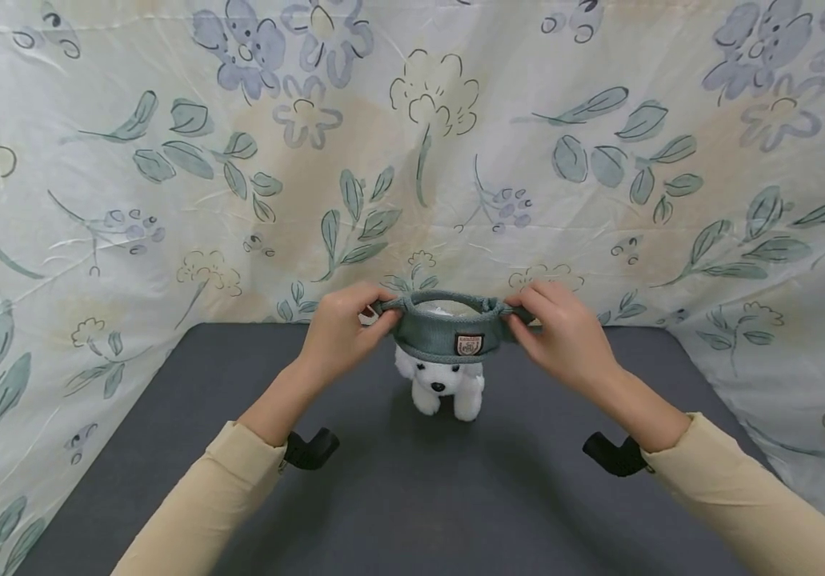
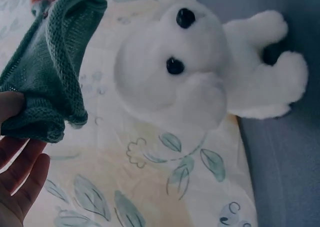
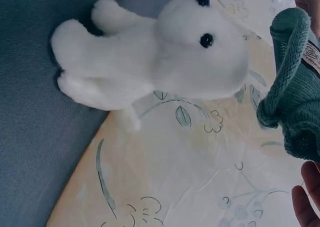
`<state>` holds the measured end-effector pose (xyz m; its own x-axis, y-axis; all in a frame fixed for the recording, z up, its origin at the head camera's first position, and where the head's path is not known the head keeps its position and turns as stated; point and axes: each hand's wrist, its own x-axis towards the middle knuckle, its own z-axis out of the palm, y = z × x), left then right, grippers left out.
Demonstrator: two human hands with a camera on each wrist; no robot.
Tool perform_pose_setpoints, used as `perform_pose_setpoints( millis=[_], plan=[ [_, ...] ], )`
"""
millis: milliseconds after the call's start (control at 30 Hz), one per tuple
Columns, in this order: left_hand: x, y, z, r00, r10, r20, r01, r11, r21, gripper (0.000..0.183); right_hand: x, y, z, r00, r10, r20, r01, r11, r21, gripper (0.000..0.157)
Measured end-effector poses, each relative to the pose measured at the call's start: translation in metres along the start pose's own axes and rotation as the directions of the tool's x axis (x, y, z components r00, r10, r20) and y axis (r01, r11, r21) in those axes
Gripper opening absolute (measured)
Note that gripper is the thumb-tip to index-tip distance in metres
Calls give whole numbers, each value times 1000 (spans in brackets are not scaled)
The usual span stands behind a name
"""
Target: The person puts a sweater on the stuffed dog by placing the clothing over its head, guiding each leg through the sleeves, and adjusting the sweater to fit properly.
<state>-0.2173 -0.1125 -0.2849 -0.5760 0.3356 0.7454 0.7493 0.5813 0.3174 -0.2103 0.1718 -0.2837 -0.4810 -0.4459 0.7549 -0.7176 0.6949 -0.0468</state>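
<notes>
1. Closest thing to a container here is the green knit piece (image 1: pixel 430 338): a hollow band with its top opening facing up at you. Something whitish shows inside that opening in the head view, but I can't tell whether it's the dog or lining.
2. Your left grip (image 1: pixel 343 320) is closed on one end of the knit, thumb against fingers. In the left wrist view your thumb lies on the fabric, with the other fingers below it.
3. Your right grip (image 1: pixel 563 324) pinches the opposite end, so the band hangs stretched between your two hands.
4. The white plush dog (image 1: pixel 448 376) is upright on the dark tabletop (image 1: pixel 419 512), facing you, with the knit held just above its head.
5. From the head view you'd think the band is already on, since it covers the top of the dog's head. Both wrist views show a gap there, so they're apart.
6. The head view gives you both dog eyes; each wrist view catches just one, plus the nose.
7. The pinkish patch (image 1: pixel 469 345) on the knit faces you; the right wrist view gets only part of it, and the left one misses it.
</notes>
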Motion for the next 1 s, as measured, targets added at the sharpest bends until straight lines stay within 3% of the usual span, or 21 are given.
perform_pose_setpoints(
  millis=[533,1000],
  plan=[
    [4,-32,19,984,-173,-39,172,985,-16,7,21,9,29,989,140,49,-141,990,12,11],
    [-6,-44,35,940,-336,66,337,942,-1,8,15,14,48,964,228,141,-231,973,9,13]
  ],
)
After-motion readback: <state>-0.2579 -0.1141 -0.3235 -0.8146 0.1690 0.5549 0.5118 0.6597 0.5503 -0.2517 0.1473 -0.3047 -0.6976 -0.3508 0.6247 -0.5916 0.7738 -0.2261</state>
